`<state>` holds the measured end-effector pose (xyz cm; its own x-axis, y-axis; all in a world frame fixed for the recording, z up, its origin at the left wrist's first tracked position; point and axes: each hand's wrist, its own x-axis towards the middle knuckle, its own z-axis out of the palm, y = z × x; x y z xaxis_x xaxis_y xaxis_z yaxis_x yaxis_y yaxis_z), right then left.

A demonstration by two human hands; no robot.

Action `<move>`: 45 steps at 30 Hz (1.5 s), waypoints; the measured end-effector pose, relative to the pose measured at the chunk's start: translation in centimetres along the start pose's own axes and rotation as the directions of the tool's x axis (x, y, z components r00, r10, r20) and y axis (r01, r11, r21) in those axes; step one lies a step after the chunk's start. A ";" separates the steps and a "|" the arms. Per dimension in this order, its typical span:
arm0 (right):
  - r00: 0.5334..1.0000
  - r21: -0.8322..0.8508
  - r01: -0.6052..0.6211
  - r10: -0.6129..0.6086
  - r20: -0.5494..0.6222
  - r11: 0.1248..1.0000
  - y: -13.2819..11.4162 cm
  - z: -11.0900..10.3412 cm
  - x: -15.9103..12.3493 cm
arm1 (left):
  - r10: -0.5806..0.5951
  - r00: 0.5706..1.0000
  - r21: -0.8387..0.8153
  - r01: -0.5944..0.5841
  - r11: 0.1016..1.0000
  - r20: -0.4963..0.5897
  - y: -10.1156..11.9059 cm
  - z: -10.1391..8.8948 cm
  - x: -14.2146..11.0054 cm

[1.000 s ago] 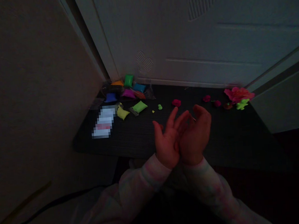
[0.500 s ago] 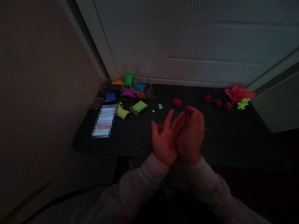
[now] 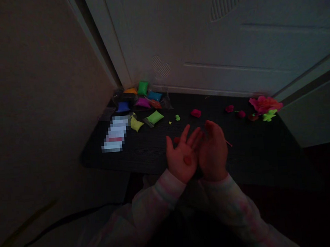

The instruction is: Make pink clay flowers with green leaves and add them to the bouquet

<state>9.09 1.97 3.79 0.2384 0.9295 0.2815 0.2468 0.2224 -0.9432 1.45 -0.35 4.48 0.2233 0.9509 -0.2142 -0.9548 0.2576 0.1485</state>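
Observation:
My left hand (image 3: 182, 158) is palm up over the table with its fingers spread. A small round piece of red modelling clay (image 3: 187, 159) rests on that palm. Close against its side, my right hand (image 3: 213, 152) is turned inward, fingers stretched up and a little curved, with nothing seen in it. Another reddish bit (image 3: 177, 140) shows behind the left thumb, partly hidden. Beyond the hands lie a pink-red clay lump (image 3: 196, 113) and a small green clay lump (image 3: 177, 118). A thin pinkish stick (image 3: 228, 143) pokes out right of my right hand.
On the dark table (image 3: 144, 148) are a yellow clay packet (image 3: 136, 124), a light green packet (image 3: 155, 117) and several coloured packets (image 3: 142, 102) at the back left. A blurred-out bright phone-like slab (image 3: 116, 134) lies left. Pink flower shapes (image 3: 266, 104) sit at right, before a white door (image 3: 204, 40).
My hands have parted slightly, the right one shifting a little right. The round red clay on my left palm now shows fully; before, it was mostly covered.

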 end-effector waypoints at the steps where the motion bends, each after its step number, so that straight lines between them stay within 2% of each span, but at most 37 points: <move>1: 1.000 -0.004 0.009 -0.009 0.000 1.000 0.1 -0.6 -0.2 | -0.002 1.000 -0.003 0.002 1.000 -0.006 0.3 -0.2 0.1; 3: 0.996 -0.029 0.039 -0.036 0.077 0.999 0.0 -1.6 -1.2 | 0.001 1.000 0.003 -0.001 1.000 -0.011 0.8 -0.5 0.1; 4: 0.982 -0.045 0.063 -0.054 0.183 0.997 -0.1 -2.0 -1.9 | 0.010 1.000 0.012 -0.010 1.000 -0.014 0.9 -0.6 0.1; 5: 0.948 -0.089 0.107 -0.075 0.309 0.990 -0.2 -2.3 -2.6 | 0.025 1.000 0.027 -0.024 0.999 -0.019 1.0 -0.7 0.1; 7: 0.889 -0.155 0.178 -0.091 0.449 0.972 -0.4 -2.6 -3.8 | 0.056 0.998 0.071 -0.053 0.996 -0.039 1.1 -0.7 0.3; 8: 0.875 -0.173 0.195 -0.091 0.475 0.965 -0.4 -2.6 -4.2 | 0.067 0.997 0.100 -0.062 0.993 -0.050 1.0 -0.8 0.4; 10: 0.872 -0.179 0.153 -0.048 0.487 0.972 -0.3 -2.4 -4.2 | 0.094 0.993 0.195 -0.079 0.978 -0.069 1.1 -1.0 0.7; 11: 0.871 -0.180 0.116 -0.013 0.491 0.977 -0.1 -2.3 -3.8 | 0.137 0.988 0.303 -0.108 0.947 -0.077 1.2 -1.2 0.8; 12: 0.870 -0.184 0.080 0.022 0.493 0.980 0.2 -2.3 -3.1 | 0.206 0.975 0.446 -0.151 0.882 -0.078 1.5 -1.4 1.0; 13: 0.870 -0.194 0.051 0.052 0.490 0.980 0.6 -2.3 -2.2 | 0.289 0.955 0.593 -0.196 0.781 -0.065 1.9 -1.7 1.1; 15: 0.888 -0.229 0.036 0.074 0.453 0.973 1.7 -2.4 0.0 | 0.458 0.889 0.818 -0.261 0.513 -0.004 3.2 -2.3 1.2; 18: 0.893 -0.284 0.049 0.085 0.441 0.958 3.9 -2.6 3.2 | 0.582 0.810 0.920 -0.284 0.270 0.079 5.5 -3.1 1.1; 20: 0.880 -0.315 0.097 0.067 0.471 0.944 5.1 -2.6 4.6 | 0.582 0.794 0.957 -0.276 0.090 0.174 6.6 -3.4 1.0; 23: 0.865 -0.353 0.202 0.002 0.502 0.913 5.9 -2.5 5.4 | 0.483 0.817 0.949 -0.276 -0.153 0.315 7.0 -3.6 1.0; 25: 0.867 -0.376 0.265 -0.049 0.495 0.888 5.9 -2.7 5.3 | 0.424 0.825 0.922 -0.278 -0.271 0.373 6.6 -3.9 1.1; 28: 0.876 -0.412 0.327 -0.110 0.469 0.850 5.8 -3.4 4.9 | 0.390 0.820 0.883 -0.267 -0.386 0.419 6.1 -4.5 1.3; 32: 0.867 -0.461 0.390 -0.150 0.475 0.797 5.8 -4.1 4.4 | 0.387 0.812 0.857 -0.244 -0.453 0.436 6.1 -4.9 1.4; 37: 0.859 -0.532 0.435 -0.157 0.488 0.726 5.7 -3.5 4.0 | 0.409 0.812 0.870 -0.225 -0.439 0.417 6.2 -4.8 1.4; 41: 0.845 -0.540 0.468 -0.175 0.505 0.700 5.3 -3.1 4.1 | 0.445 0.818 0.912 -0.215 -0.350 0.364 6.2 -4.6 1.4; 45: 0.806 -0.481 0.527 -0.232 0.545 0.700 3.8 -3.3 3.4 | 0.475 0.843 0.967 -0.192 -0.170 0.251 5.6 -4.1 0.7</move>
<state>13.97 5.00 1.76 -0.3767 0.8577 0.3500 0.7505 0.5041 -0.4274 -4.53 1.11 1.22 -0.2159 0.9674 0.1325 0.3090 -0.0610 0.9491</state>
